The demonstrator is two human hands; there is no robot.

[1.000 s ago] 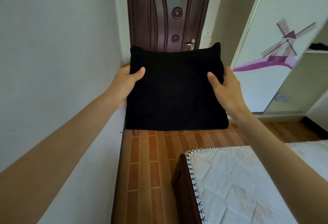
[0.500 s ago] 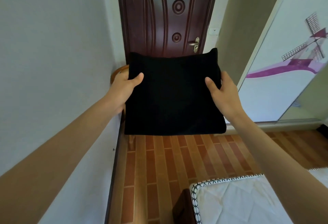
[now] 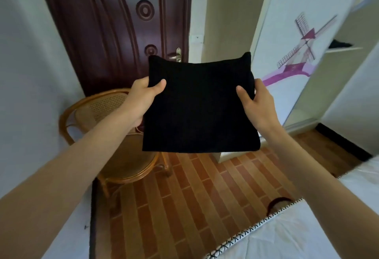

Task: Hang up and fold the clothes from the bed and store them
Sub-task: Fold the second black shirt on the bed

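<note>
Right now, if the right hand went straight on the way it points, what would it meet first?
Probably the white wardrobe door with the windmill picture. The right hand, gripping the folded black garment, points up toward it. Depth is unclear.

Two hands (image 3: 143, 96) (image 3: 258, 104), one folded black garment (image 3: 201, 104), one chair (image 3: 114, 135).

A home bedroom: bed (image 3: 287, 238), wardrobe (image 3: 297, 33), cane chair (image 3: 114, 115).

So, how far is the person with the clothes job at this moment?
Folding of this piece looks done: the black garment is a flat square. In hand: the left hand and right hand grip its sides and hold it in the air, above the floor. Left: storing it. The wardrobe stands open on the right, with a dark item on its shelf. Only a corner of the bed shows.
</note>
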